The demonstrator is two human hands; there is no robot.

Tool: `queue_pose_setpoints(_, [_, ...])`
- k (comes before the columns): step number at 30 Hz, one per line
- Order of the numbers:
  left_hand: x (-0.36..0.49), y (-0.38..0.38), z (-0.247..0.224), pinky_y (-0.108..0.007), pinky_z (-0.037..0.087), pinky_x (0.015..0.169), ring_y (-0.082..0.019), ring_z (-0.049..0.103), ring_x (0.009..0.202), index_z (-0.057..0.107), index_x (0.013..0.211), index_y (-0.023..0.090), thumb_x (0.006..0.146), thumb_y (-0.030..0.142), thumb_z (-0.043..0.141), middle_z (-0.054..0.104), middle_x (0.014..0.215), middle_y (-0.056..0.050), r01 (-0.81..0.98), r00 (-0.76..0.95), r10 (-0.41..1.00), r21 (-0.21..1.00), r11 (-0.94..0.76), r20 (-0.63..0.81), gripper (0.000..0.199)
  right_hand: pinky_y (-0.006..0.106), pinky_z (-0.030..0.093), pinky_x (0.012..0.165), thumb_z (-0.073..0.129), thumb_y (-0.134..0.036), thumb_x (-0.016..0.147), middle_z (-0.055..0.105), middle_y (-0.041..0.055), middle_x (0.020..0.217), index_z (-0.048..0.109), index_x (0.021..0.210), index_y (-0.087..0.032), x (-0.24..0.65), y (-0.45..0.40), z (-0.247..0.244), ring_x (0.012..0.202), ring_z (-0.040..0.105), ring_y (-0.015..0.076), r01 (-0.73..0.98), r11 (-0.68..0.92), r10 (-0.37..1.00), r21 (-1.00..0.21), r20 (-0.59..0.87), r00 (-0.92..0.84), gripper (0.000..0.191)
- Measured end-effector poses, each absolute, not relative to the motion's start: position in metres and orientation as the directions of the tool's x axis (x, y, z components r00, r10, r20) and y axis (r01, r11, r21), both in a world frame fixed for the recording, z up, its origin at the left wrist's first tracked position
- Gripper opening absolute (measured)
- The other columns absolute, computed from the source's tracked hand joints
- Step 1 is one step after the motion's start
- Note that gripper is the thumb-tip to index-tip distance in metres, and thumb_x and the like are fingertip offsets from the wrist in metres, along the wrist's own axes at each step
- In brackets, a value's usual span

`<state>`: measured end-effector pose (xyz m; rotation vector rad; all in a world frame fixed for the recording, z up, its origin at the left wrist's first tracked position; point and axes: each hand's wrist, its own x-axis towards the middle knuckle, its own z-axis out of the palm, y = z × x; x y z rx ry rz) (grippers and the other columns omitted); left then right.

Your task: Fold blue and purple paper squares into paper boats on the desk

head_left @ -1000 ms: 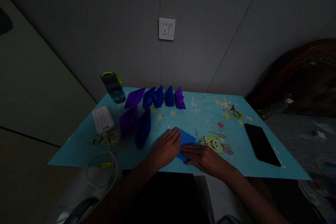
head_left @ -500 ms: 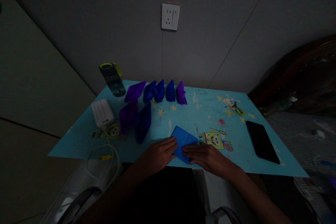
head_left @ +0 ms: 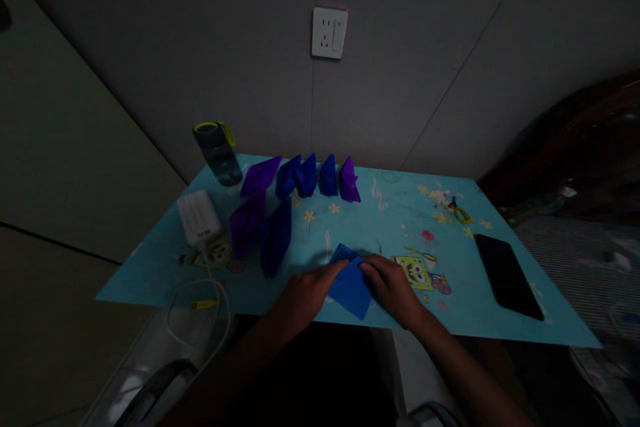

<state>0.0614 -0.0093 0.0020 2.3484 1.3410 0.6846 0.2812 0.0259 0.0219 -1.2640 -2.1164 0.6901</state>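
Note:
A sheet of blue folding paper lies near the front edge of the table, with a flap turned over at its far corner. My left hand is on its left side, and its fingertips press the folded edge. From the right, my right hand grips the far right corner of the sheet with curled fingers and thumb. Folded paper boats stand beyond and to the left, among them a dark blue boat, a purple boat and a second purple boat at the back.
On the left are a water bottle and a white power bank with a cable hanging over the front edge. A black phone and yellow-handled scissors lie on the right of the blue table.
Both hands have moved from lying flat on the paper to its far corner, where a flap is now folded over. The view has shifted slightly.

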Motion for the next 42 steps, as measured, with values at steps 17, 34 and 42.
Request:
queue_pose_setpoints(17, [0.062,-0.014,-0.001,-0.033,0.053,0.097,-0.018,0.057,0.11,0.033,0.149,0.028,0.091,0.002,0.047,0.063,0.119,-0.004,0.727,0.461,0.852,0.445,-0.522,0.246,0.065,0.036,0.051,0.076,0.054,-0.04,0.095,0.076,0.0047,0.088,0.074,0.092,-0.024,0.289,0.032,0.016,0.081,0.069,0.0228,0.697,0.337,0.942,-0.633,0.22,-0.255,0.026])
queue_pose_setpoints(34, [0.066,-0.003,-0.011,-0.044,0.047,0.104,-0.025,0.048,0.129,0.051,0.134,0.026,0.096,0.01,0.044,0.05,0.141,-0.008,0.786,0.43,0.839,0.319,-0.529,0.333,0.042,0.036,0.042,0.077,0.054,-0.039,0.096,0.07,0.0053,0.085,0.072,0.089,-0.023,0.284,0.036,0.013,0.084,0.061,0.0237,0.815,0.414,0.908,-0.405,0.239,-0.343,0.025])
queue_pose_setpoints(42, [0.07,0.001,-0.008,-0.038,0.036,0.116,-0.019,0.035,0.142,0.051,0.13,0.012,0.092,0.001,0.036,0.042,0.152,-0.012,0.754,0.526,0.8,0.278,-0.596,0.289,0.042,0.038,0.042,0.077,0.053,-0.033,0.097,0.068,0.0069,0.09,0.069,0.098,-0.023,0.282,0.035,0.014,0.088,0.059,0.0256,0.82,0.437,0.897,-0.37,0.246,-0.367,0.019])
